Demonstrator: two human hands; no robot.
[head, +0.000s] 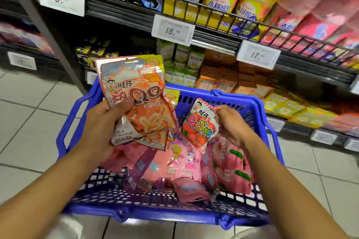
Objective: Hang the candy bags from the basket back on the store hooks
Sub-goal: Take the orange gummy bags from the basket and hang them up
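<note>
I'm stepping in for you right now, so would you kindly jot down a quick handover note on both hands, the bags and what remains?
Left hand: grips a stack of cola bags above the basket.
Right hand: pinches a small strawberry bag by its top corner.
Basket: many pink bags lie inside.
Done: no bag seen hung; no hooks in view.
Left: hang the held bags, then the pink ones.

Glossy foil candy bags; blue plastic basket; metal shelf rail.

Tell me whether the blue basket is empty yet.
Not empty. Pink candy bags still cover the bottom of the basket, below the bags held in both hands.
</note>
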